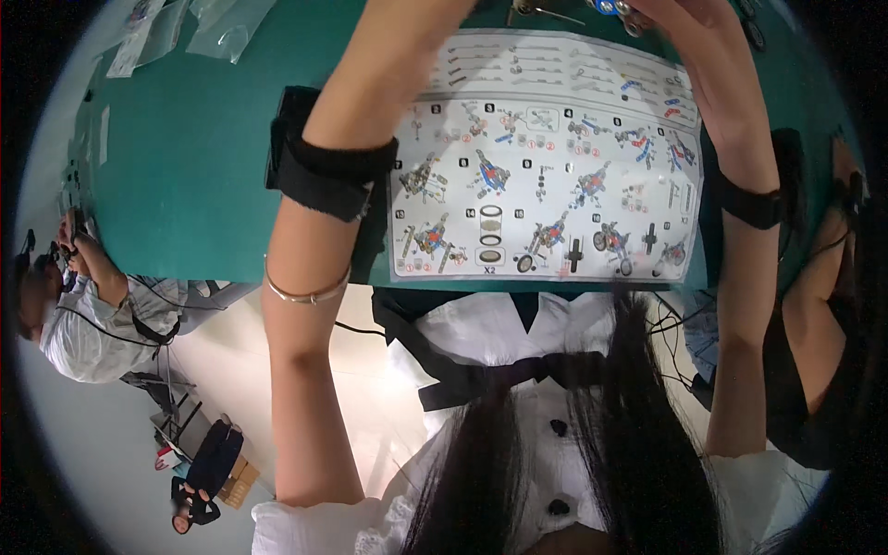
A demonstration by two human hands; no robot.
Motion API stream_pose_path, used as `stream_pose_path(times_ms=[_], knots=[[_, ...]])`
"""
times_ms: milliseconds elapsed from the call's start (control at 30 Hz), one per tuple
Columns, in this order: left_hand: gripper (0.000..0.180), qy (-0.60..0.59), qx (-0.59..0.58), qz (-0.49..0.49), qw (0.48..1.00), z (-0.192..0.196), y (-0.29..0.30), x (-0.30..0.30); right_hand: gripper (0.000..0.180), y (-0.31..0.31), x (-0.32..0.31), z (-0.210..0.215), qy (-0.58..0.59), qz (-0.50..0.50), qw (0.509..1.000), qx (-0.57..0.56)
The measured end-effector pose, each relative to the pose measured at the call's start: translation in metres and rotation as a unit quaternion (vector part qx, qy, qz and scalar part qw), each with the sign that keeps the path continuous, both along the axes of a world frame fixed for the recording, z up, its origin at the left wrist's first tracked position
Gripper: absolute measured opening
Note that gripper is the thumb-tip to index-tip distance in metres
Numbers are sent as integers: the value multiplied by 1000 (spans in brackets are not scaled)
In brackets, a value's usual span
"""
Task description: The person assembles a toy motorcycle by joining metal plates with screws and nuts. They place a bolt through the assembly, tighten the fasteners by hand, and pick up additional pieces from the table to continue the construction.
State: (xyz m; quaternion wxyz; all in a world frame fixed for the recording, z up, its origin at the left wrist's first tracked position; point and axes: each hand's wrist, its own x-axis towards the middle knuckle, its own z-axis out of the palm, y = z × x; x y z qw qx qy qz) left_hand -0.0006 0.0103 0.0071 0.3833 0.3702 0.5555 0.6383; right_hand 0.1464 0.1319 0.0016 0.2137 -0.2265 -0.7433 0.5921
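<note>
My left forearm [370, 102] reaches up past the top edge, so the left hand is out of the picture. Only the lower part of my right hand [680, 11] shows at the top edge, with its fingers cut off. Against that hand is a small blue and silver metal assembly [610, 7] with round fittings; whether I grip it cannot be told. Left of it lie a small metal piece and a thin rod [555, 17]. Between my forearms a printed assembly sheet [546, 194] lies flat, with step drawings of a model motorcycle.
The green table [185, 166] carries clear plastic bags [227, 28] at its far left. Dark small parts [751, 28] sit at the far right. One person [92, 314] sits at the left and another person's arm [819, 287] is close on the right. Cables hang below the table edge.
</note>
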Motion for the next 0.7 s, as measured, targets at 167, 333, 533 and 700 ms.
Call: stream_pose_path(times_ms=[167,333,533,700], knots=[[47,98,35,30,994,-23,-11,-35,18,-20,-11,0,26,19,999,-14],[47,161,15,201,966,-15,9,-66,18,-7,-1,6,14,2,999,-36],[59,621,-22,325,713,-25,3,-136,16,0,-4,-10,69,62,995,-38],[67,722,-104,322,604,-49,8,-129,17,0,-1,-7,65,56,996,-33]])
